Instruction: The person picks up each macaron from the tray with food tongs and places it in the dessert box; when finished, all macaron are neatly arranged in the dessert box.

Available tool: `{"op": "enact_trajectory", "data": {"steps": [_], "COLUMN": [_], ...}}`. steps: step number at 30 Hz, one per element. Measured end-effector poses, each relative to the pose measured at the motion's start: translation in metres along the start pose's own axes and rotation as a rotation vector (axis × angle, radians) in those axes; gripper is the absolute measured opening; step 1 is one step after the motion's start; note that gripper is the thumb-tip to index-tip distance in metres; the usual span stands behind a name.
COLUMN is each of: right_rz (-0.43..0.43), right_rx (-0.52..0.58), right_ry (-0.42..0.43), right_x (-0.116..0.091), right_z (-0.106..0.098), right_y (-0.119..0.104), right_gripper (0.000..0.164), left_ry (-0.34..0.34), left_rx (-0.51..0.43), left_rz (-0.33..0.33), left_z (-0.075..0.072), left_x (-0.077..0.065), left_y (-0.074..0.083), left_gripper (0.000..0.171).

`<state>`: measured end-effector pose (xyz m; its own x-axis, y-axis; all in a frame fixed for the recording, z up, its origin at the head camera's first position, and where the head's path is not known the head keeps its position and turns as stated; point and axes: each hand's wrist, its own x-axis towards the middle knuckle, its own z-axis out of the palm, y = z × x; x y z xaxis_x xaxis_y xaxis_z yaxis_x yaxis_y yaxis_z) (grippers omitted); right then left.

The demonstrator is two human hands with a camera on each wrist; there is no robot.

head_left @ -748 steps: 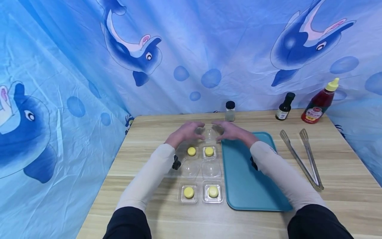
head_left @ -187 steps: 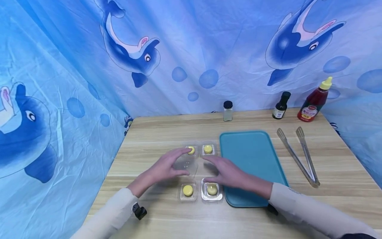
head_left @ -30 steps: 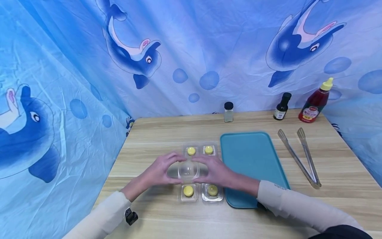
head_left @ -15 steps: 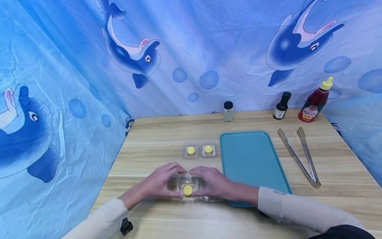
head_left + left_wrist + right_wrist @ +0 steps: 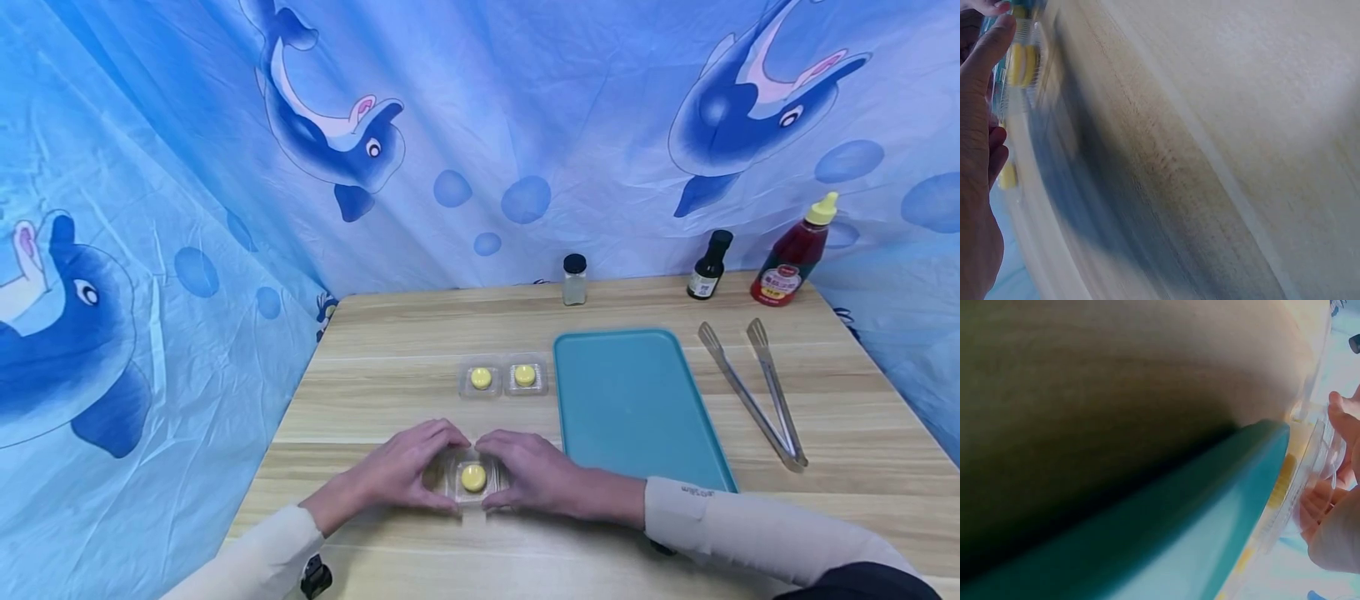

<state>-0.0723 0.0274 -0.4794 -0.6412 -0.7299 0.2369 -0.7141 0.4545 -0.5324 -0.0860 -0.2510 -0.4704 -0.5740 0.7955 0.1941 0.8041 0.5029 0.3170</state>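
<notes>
Both hands hold a clear plastic lid (image 5: 459,463) from its two sides, down over the near left clear box with a yellow macaron (image 5: 473,477) inside. My left hand (image 5: 412,468) curves round the left edge, and my right hand (image 5: 534,473) round the right edge. The left wrist view shows the macaron (image 5: 1022,64) side-on, by the left thumb (image 5: 999,45). Clear plastic (image 5: 1334,453) is between fingers in the right wrist view. Behind the right hand, the near right box is hidden in the head view.
Two more clear boxes with yellow macarons (image 5: 481,378) (image 5: 525,376) stand farther back. To the right lies a teal tray (image 5: 637,400), then metal tongs (image 5: 780,417). A spice jar (image 5: 574,282), a dark bottle (image 5: 707,267) and a red sauce bottle (image 5: 791,254) line the rear edge.
Earlier, the hands were at the far boxes, with loose lids lying between the rows. Within the last second, both hands bring one lid toward the near edge and lower it over the near left box.
</notes>
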Motion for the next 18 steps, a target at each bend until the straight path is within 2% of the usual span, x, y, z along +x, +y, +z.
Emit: {"op": "enact_trajectory", "data": {"steps": [6,18], "right_rz": [0.007,0.029], "right_rx": [-0.028,-0.036], "right_ry": [0.005,0.0], "right_x": [0.0003,0.0027], "right_z": [0.0039,0.0036], "right_y": [-0.0012,-0.0016], "right_gripper": [0.078,0.073], "left_ry": [-0.006,-0.031], "left_rx": [0.024,-0.018], "left_rz": [0.014,0.002], "left_z": [0.0022,0.0016], "left_x": [-0.0001,0.0019], "left_y": [-0.0007,-0.0023], "left_gripper": [0.085,0.084]}}
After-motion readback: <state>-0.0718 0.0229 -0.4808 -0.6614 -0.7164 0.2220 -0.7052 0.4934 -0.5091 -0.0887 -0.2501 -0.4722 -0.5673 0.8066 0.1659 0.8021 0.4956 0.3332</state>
